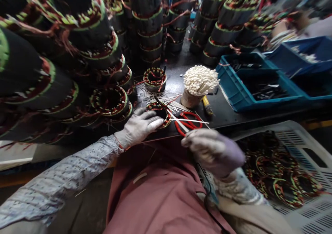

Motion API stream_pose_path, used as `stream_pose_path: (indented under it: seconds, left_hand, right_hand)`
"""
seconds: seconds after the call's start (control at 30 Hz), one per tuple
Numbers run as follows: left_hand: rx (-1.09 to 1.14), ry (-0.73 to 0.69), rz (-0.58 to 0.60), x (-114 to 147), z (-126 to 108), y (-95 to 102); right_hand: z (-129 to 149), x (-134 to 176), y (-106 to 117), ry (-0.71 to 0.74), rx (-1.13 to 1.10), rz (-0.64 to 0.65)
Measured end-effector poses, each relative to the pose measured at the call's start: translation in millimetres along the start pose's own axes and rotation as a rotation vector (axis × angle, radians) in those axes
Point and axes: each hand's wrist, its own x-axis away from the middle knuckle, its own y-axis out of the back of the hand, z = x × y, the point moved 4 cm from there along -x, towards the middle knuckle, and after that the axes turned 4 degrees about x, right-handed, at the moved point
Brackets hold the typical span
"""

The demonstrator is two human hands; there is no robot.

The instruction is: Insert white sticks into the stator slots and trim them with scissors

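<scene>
My left hand (142, 125), in a pale glove, lies with fingers stretched out against the near side of a small wound motor stator (166, 118). My right hand (209, 147), gloved and blurred, is closed around a thin white stick (181, 123) pointing toward that stator. Red-handled scissors (193, 120) lie just beyond my right hand, partly under thin white strips. Another small stator (155, 79) stands behind, next to loose white strips (160, 97). A bundle of white sticks (201, 79) stands upright in a round holder (190, 99).
Tall stacks of stators (149, 23) line the left and back. Blue bins (261, 83) with dark small pieces stand at right, near a yellow-handled tool (207, 106). A white crate (298, 133) holds several stators at lower right. Another person's arm (290, 30) shows at upper right.
</scene>
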Motion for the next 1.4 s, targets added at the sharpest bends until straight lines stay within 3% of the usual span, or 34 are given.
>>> stream_pose_path:
  seconds: [0.1,0.27,0.47,0.63,0.73,0.87,0.97,1.13,1.4]
  left_hand:
    - [0.025,0.097,0.082,-11,3,-6.4]
    - [0.026,0.085,0.252,-21,7,-12.2]
    - [0.110,0.138,0.202,-18,13,-14.6]
    - [0.165,0.157,0.173,-17,16,-17.4]
    - [0.246,0.246,0.113,-15,17,-18.1]
    - [0.455,0.471,-0.129,-4,14,-19.9]
    - [0.528,0.453,-0.280,0,9,-20.8]
    - [0.504,0.225,-0.347,-5,7,-17.3]
    - [0.604,0.171,-0.345,-7,12,-18.0]
  right_hand:
    - [12,39,-28,0.065,-0.071,0.127]
    - [-7,76,-41,-0.143,-0.206,0.151]
    - [-18,82,-40,-0.273,-0.211,0.149]
    - [-34,68,-55,-0.272,-0.210,0.116]
    - [-52,48,-73,-0.251,-0.182,0.000]
    - [-67,30,-91,-0.294,-0.141,-0.141]
    - [-60,29,-86,-0.339,-0.156,-0.219]
    - [-39,17,-72,-0.310,-0.014,-0.063]
    - [-55,-1,-76,-0.334,0.204,0.066]
